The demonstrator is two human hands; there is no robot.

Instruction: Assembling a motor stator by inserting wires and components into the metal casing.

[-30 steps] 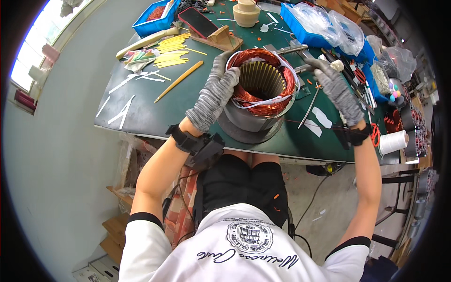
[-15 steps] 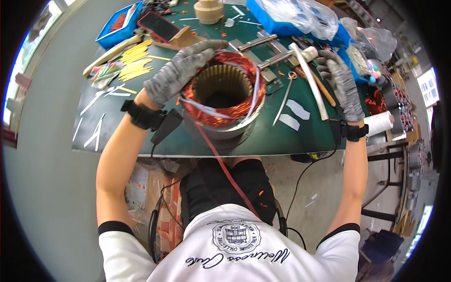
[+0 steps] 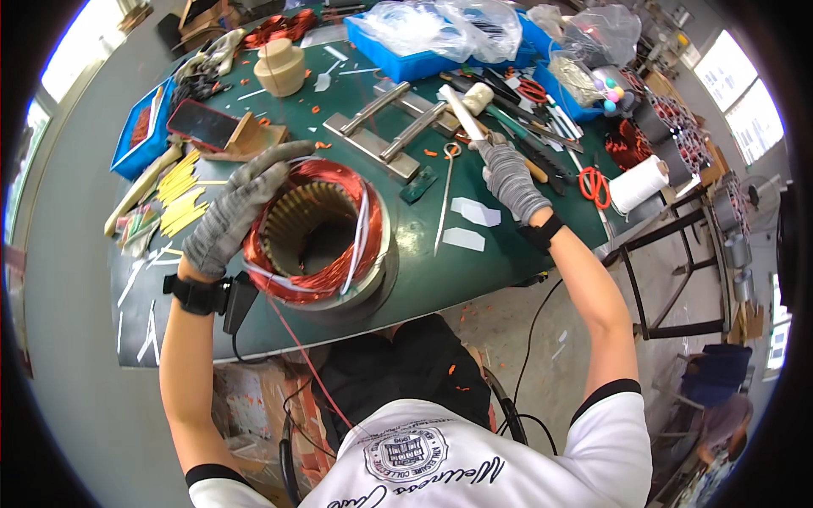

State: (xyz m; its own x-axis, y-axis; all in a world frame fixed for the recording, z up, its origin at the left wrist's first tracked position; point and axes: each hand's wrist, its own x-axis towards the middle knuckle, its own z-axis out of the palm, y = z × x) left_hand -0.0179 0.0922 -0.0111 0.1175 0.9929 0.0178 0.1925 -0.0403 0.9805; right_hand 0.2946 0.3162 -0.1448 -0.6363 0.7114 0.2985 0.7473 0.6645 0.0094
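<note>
A motor stator (image 3: pixel 377 262) stands upright near the front of the green table, its orange-red copper coil (image 3: pixel 360 190) bound with white strips around a slotted bore. My left hand (image 3: pixel 229 212), in a grey knit glove, lies along the coil's left side, fingers stretched over its far rim. Gloved the same way, my right hand (image 3: pixel 510 179) is closed around the near end of a flat white stick (image 3: pixel 461 112). Beside that stick is a mallet with a pale head (image 3: pixel 479 96) and wooden handle, partly behind my hand. A thin red cord (image 3: pixel 296 343) runs from the stator toward my shirt.
Two steel bars on plates (image 3: pixel 373 140) lie beyond the stator. A ringed metal rod (image 3: pixel 445 199) and white paper pieces (image 3: pixel 464 240) lie right of it. Red-handled scissors (image 3: pixel 594 188) and a white thread spool (image 3: pixel 639 184) are farther right. Yellow strips (image 3: pixel 179 193) and a phone (image 3: pixel 203 125) occupy the left.
My right hand has moved inward and closed on the white stick, which now points away to the far left. My left hand stays on the coil. The view has swung to the right.
</note>
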